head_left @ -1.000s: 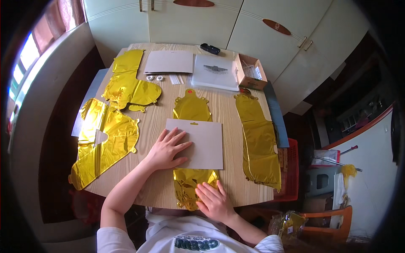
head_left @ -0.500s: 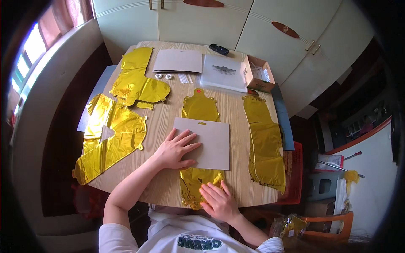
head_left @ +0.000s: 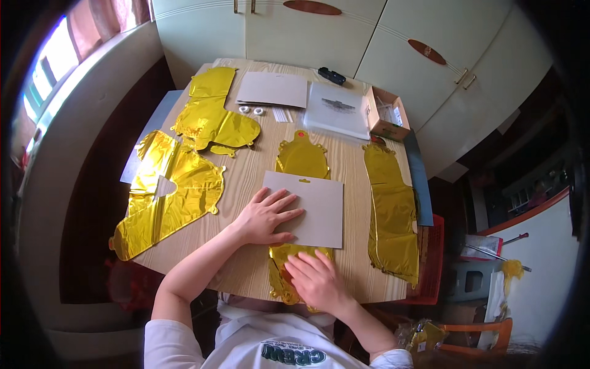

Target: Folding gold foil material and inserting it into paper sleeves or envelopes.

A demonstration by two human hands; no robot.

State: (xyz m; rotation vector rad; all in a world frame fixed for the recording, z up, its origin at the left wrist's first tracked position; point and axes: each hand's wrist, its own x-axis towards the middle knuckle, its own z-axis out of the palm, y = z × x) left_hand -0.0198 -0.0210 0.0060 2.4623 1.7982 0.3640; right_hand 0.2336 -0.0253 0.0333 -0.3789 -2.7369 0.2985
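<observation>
Two hands show apart in the head view: your left hand (head_left: 264, 220) lies spread on the grey card (head_left: 319, 212), atop the middle foil (head_left: 302, 157) on the table (head_left: 244, 169); your right hand (head_left: 318, 281) has moved up that foil, so it now works nearer the card. Whether it pinches, I cannot tell. Count at least three side foils (head_left: 393, 209), two white rings (head_left: 259, 111), one open box (head_left: 389, 131).

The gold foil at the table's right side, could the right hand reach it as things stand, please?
Probably yes: the right hand rests on the middle gold foil, and only bare tabletop shows between it and the right gold foil.
</observation>
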